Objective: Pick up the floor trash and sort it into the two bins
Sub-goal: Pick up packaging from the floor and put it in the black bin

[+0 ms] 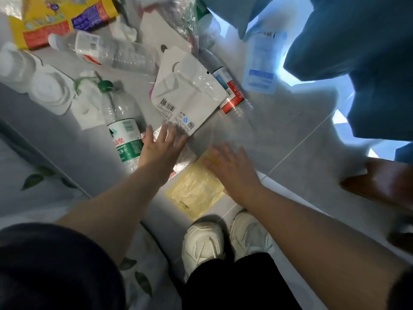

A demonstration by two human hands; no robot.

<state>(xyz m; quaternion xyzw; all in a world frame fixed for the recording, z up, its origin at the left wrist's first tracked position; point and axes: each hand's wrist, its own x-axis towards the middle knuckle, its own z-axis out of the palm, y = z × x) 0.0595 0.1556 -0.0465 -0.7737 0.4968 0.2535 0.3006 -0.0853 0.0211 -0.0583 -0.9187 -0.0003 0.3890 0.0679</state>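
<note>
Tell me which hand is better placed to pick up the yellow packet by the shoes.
Right. The right hand lies over the upper end of the yellow packet, fingers spread; the left hand reaches toward the white pouch, beside the green-label bottle.

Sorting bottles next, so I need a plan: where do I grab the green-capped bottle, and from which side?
Probably best to wrap the left hand over the green-capped bottle at its labelled middle, coming down from above on the side facing that hand. The bottle lies flat with its cap pointing away, the hand is beside the label, and white paper crowds the neck.
</note>
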